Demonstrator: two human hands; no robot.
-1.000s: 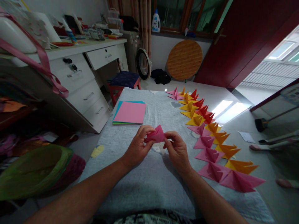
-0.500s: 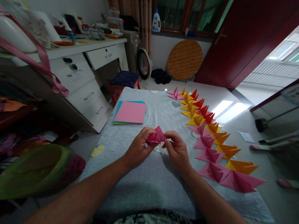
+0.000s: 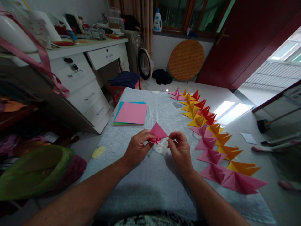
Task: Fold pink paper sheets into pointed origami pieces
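A small piece of folded pink origami paper (image 3: 159, 131) is held above the cloth-covered table, its layers flattened and a broad pointed flap standing up. My left hand (image 3: 137, 146) pinches its left side between thumb and fingers. At its right corner are the curled thumb and forefinger of my right hand (image 3: 180, 149), closed about the tip. To the right, finished pink paper cranes (image 3: 210, 156) stand in a row beside orange ones (image 3: 229, 152). Yellow cranes (image 3: 194, 114) and red cranes (image 3: 207, 113) stand farther back.
A stack of square paper (image 3: 131, 113), pink on top, lies on the table's (image 3: 141, 194) left part. Left of the table are a white desk (image 3: 82, 78) and a green-lined basket (image 3: 35, 169). A stool (image 3: 124, 80) stands behind the far left corner.
The folded pink paper has turned and opened out flatter, showing a larger smooth flap. My right hand has shifted slightly right, now at the paper's corner; my left hand keeps its hold.
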